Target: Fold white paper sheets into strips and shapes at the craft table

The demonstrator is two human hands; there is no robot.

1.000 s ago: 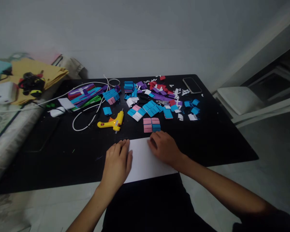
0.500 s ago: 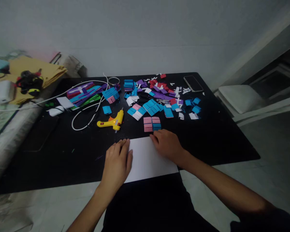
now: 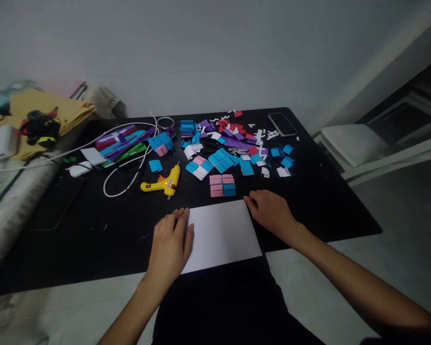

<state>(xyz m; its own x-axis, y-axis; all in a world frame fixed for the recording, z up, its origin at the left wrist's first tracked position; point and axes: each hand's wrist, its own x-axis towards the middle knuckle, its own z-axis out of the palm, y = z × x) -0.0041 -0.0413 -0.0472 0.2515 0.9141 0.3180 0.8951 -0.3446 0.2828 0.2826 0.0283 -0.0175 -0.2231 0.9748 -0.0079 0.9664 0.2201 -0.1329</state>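
Observation:
A white sheet of paper (image 3: pixel 219 235) lies on the black table, its near edge at the table's front edge by my lap. My left hand (image 3: pixel 170 239) rests flat over the sheet's left edge, fingers stretched forward and thumb apart on the paper. At the far right corner is my right hand (image 3: pixel 271 209), its fingers curled together and the thumb tip touching that corner. Just beyond the sheet lies a pink and blue folded-paper square (image 3: pixel 222 185). A yellow glue gun (image 3: pixel 163 182) lies beyond my left hand, a small light glowing on its handle.
Folded blue paper pieces (image 3: pixel 222 160) and purple and red scraps (image 3: pixel 237 134) cover the table's back middle. A white cable (image 3: pixel 117 195) loops at left near coloured paper strips (image 3: pixel 124 141). A phone (image 3: pixel 282 124) lies at the back right. A white chair (image 3: pixel 345 143) stands at right.
My right hand has slid right along the sheet's far edge to its right corner, uncovering the paper. My left hand stays on the left edge. The whole view has shifted slightly.

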